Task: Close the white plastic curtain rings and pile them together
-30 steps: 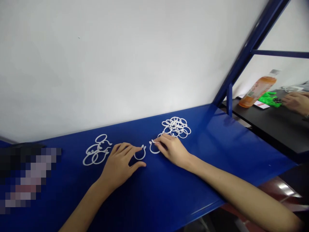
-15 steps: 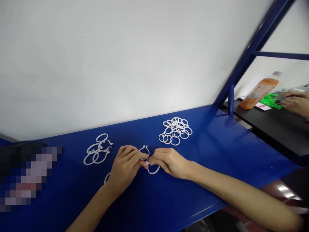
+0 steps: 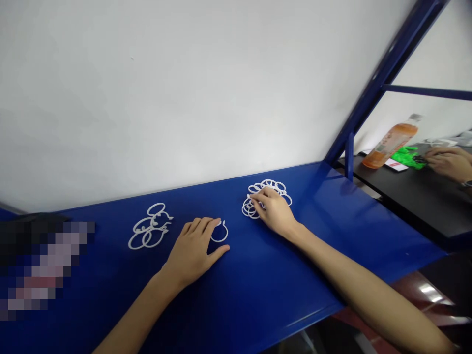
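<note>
My left hand (image 3: 194,253) lies low over the blue table, fingers forward and thumb held apart. By its index fingertip is a white split ring (image 3: 220,241) with two small knobs at its gap; the fingers partly cover it. My right hand (image 3: 276,210) is at a pile of white rings (image 3: 271,180) on the right, covering much of it. Its thumb and index finger are pinched together at the pile's left side, on a white ring. Further left lies a smaller group of white split rings (image 3: 137,248), several of them overlapping.
The blue table (image 3: 236,300) meets a white wall (image 3: 221,98) behind. At right stands a blue metal frame (image 3: 348,156). Beyond it, a black table (image 3: 435,196) holds an orange drink bottle (image 3: 393,145), green pieces (image 3: 405,157) and another person's hands (image 3: 452,164).
My hands have come apart. The right hand moved right and away from me to the pile, taking the ring from between them. My left hand's fingers have opened beside the split ring.
</note>
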`<state>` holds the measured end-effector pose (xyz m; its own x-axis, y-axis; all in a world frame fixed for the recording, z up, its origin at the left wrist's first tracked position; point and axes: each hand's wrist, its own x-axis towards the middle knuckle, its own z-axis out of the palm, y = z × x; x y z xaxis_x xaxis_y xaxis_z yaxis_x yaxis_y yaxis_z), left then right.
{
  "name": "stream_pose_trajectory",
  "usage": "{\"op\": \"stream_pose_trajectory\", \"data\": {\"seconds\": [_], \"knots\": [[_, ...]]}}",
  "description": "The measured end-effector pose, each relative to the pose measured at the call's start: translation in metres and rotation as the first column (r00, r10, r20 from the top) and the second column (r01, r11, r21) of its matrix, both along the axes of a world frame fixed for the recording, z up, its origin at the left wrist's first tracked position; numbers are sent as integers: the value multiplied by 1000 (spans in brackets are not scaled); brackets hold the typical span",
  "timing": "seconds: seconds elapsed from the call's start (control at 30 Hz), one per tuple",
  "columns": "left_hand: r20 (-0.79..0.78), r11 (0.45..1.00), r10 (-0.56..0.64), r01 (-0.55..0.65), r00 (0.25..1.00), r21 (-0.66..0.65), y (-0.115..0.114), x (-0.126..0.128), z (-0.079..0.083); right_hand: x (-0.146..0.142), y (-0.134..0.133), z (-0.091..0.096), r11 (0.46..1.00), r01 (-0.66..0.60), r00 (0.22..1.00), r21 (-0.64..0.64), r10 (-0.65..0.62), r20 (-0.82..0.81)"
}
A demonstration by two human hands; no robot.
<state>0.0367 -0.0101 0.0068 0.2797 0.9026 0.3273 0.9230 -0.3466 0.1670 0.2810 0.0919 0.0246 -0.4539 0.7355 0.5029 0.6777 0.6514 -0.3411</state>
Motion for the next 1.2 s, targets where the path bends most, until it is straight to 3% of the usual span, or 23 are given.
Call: {"op": "stream_pose_trajectory", "data": {"seconds": [0.17, 0.47, 0.6, 0.73, 0.83, 0.97, 1.07, 1.2], "knots": [[35, 998, -47, 49, 998, -44, 0, 3, 1, 4, 20, -5, 985, 164, 985, 47, -165, 40], [61, 996, -78, 81, 995, -39, 0, 4, 2, 0, 22, -10, 977, 142, 985, 157, -155, 77], [49, 996, -86, 85, 995, 21, 0, 3, 0, -2, 9, 0, 989, 44, 997, 139, -51, 49], [47, 991, -68, 62, 997, 115, -1, 5, 1, -9, -15, 8, 983, -181, 983, 1, 181, -18], [83, 976, -57, 37, 995, 215, -4, 7, 4, -17, -35, 9, 922, -342, 939, -181, 328, -103], [142, 954, -98, 53, 985, 296, -8, 10, 8, -24, -51, 6, 836, -427, 902, -346, 366, -228], [227, 967, -149, 94, 962, 235, -10, 11, 11, -25, -54, 5, 842, -424, 902, -334, 357, -245], [370, 982, -183, 154, 911, 108, -12, 12, 18, -22, -52, 5, 878, -420, 907, -230, 399, -134]]}}
